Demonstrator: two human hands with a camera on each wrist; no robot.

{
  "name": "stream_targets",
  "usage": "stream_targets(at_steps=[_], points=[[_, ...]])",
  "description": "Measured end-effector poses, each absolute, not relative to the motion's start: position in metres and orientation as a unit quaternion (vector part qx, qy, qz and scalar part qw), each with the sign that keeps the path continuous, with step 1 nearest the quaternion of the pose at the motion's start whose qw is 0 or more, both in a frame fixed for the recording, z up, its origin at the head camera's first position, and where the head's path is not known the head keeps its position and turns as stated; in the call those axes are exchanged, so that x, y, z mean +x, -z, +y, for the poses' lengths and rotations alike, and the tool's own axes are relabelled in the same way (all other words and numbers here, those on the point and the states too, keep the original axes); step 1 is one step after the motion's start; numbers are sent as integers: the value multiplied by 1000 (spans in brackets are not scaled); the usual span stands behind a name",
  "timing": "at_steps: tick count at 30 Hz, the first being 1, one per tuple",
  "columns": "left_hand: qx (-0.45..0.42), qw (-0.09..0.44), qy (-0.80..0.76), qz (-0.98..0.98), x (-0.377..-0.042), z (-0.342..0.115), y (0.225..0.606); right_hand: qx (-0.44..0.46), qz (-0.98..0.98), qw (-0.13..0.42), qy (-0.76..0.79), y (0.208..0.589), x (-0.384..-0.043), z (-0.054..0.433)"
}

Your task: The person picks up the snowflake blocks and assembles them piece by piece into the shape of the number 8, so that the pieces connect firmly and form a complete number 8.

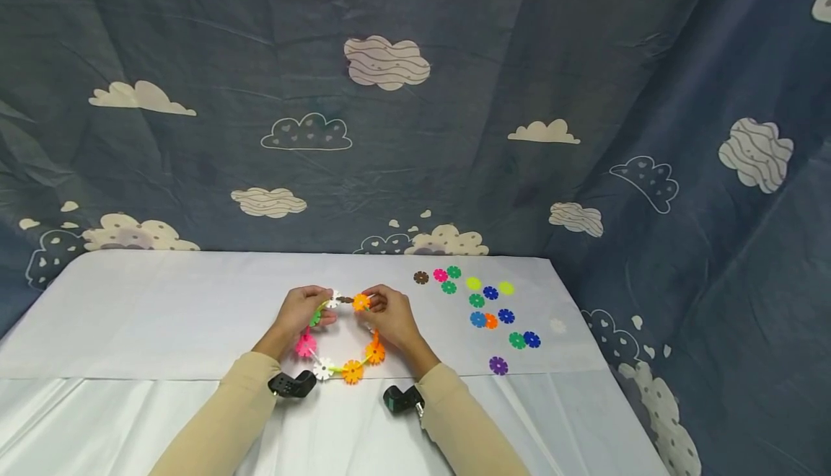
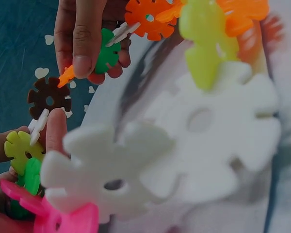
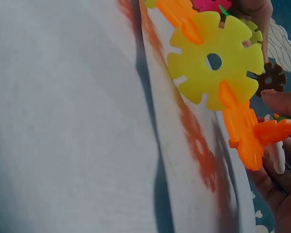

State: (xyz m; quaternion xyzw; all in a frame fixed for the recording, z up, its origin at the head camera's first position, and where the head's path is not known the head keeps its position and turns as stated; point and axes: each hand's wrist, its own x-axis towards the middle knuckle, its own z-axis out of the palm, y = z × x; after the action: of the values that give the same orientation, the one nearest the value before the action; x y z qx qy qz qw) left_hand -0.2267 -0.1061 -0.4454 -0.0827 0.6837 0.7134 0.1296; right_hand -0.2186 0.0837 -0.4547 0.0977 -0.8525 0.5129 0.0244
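Note:
Notched plastic discs, slotted edge to edge, form a looped chain (image 1: 353,371) held over the white table. My left hand (image 1: 295,317) grips its left side near the white and green discs, with a thumb or finger (image 2: 56,130) beside a white disc (image 2: 38,127). Joined to that white disc is a brown disc (image 2: 44,98). My right hand (image 1: 394,321) pinches the chain's other side by an orange disc (image 1: 361,302), whose edge meets the brown disc. A green disc (image 2: 106,52) sits against the right fingers. Pink, white, orange and yellow discs hang along the lower part of the loop.
Loose discs lie scattered on the table (image 1: 162,317) right of my hands: a brown disc (image 1: 421,278), a purple disc (image 1: 498,366), and several green, blue and yellow ones. A dark curtain (image 1: 454,187) with cloud prints stands behind the table and along its right side.

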Motion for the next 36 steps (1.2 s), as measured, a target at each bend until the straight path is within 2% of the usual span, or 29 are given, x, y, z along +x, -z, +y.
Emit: stream_targets(at_steps=[12,15,22,29,31,33,36], points=[[-83,116,-715,685,-226,-100,444,98,-868,77,-480,450,-215,76],[-78,118,-716,684,-227,-100,445,86,-876,74,-468,449,-215,76],[-48,147,-665,731,-235,-105,443,103,-855,8,-508,449,-216,87],[33,168,-573,801,-247,-111,428,70,-783,-100,-610,449,-219,94],[60,155,-533,830,-249,-111,423,56,-759,-124,-636,451,-219,95],[87,120,-490,859,-249,-111,418,45,-736,-136,-662,453,-219,95],[108,14,-443,890,-243,-110,409,29,-706,-133,-695,458,-218,96]])
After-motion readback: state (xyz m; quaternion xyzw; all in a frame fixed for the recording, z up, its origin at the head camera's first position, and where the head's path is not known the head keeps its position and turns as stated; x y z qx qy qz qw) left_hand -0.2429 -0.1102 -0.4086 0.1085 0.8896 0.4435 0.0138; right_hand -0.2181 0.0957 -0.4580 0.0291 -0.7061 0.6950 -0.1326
